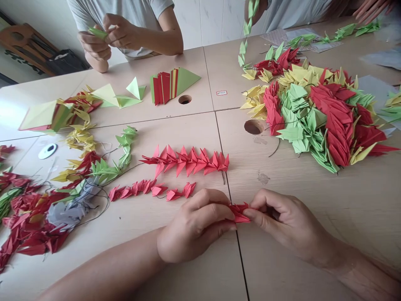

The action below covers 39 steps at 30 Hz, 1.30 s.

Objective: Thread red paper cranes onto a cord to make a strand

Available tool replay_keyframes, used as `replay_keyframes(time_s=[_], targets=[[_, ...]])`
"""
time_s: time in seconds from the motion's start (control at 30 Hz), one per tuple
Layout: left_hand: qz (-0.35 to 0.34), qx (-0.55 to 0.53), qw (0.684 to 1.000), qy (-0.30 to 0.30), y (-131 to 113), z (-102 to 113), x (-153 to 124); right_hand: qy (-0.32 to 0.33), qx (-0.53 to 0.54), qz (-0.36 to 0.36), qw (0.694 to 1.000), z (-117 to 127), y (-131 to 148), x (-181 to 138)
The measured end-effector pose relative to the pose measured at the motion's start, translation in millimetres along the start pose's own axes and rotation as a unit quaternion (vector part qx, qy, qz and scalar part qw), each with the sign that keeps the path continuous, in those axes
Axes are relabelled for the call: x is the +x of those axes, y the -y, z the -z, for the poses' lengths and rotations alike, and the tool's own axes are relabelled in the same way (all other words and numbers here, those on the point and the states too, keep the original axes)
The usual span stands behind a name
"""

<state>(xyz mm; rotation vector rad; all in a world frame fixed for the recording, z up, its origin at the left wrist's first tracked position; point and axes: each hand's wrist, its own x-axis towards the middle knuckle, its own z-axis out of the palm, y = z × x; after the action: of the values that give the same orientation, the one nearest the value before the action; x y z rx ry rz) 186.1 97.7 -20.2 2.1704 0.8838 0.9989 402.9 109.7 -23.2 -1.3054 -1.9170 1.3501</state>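
Observation:
Between my two hands is a red folded paper crane (240, 212), held just above the table near its front. My left hand (200, 223) grips its left end, with the fingers covering that part. The thumb and fingertips of my right hand (288, 223) pinch the right end. Beyond my hands lies a string of opened red paper cranes (192, 161), nested in a row. Nearer to my left hand is a looser string of small red cranes (134, 190), with dark thread between them.
At right lies a large heap of red, green and yellow crane strings (313, 113). More strings (37, 217) tangle at left. Square papers (40, 117) and fanned coloured sheets (169, 85) lie farther back. The table has holes (253, 126). Across it, a person's hands (108, 37) fold green paper.

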Motion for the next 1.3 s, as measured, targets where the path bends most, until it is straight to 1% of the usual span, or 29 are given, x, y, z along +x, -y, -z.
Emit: replay_keyframes(time_s=[0.13, 0.23, 0.43, 0.53, 0.67, 0.77, 0.87, 1.03, 1.13, 1.3], targets=[[0.042, -0.018, 0.999, -0.007, 1, 0, -1, 0.000, -0.007, 0.038, 0.999, 0, -2, -1], [0.056, -0.048, 0.997, 0.001, 1, -1, 0, 0.002, -0.009, 0.078, 0.997, 0, -1, 0], [0.080, -0.108, 0.990, 0.041, -1, -3, 0, -0.003, -0.033, 0.120, 0.992, -1, 1, 0], [0.094, -0.107, 0.988, 0.052, -2, -3, -3, 0.002, -0.039, 0.127, 0.991, -2, 1, -1], [0.094, -0.076, 0.992, 0.032, -1, -3, -6, 0.027, -0.034, 0.104, 0.994, -1, 0, -1], [0.113, -0.077, 0.990, 0.016, 0, -2, -7, 0.032, -0.039, 0.079, 0.996, 2, -2, 0], [0.125, -0.079, 0.989, 0.022, 0, -1, -6, 0.047, -0.030, 0.039, 0.998, 5, -2, 1], [0.093, -0.052, 0.994, 0.037, -1, 2, -3, 0.072, 0.005, -0.021, 0.997, 9, -3, 0], [0.079, -0.060, 0.994, 0.034, -1, 3, -1, 0.075, 0.026, -0.027, 0.996, 11, -2, 0], [0.095, -0.100, 0.990, 0.015, -2, 3, -1, 0.069, 0.070, -0.037, 0.995, 15, 2, 0]])
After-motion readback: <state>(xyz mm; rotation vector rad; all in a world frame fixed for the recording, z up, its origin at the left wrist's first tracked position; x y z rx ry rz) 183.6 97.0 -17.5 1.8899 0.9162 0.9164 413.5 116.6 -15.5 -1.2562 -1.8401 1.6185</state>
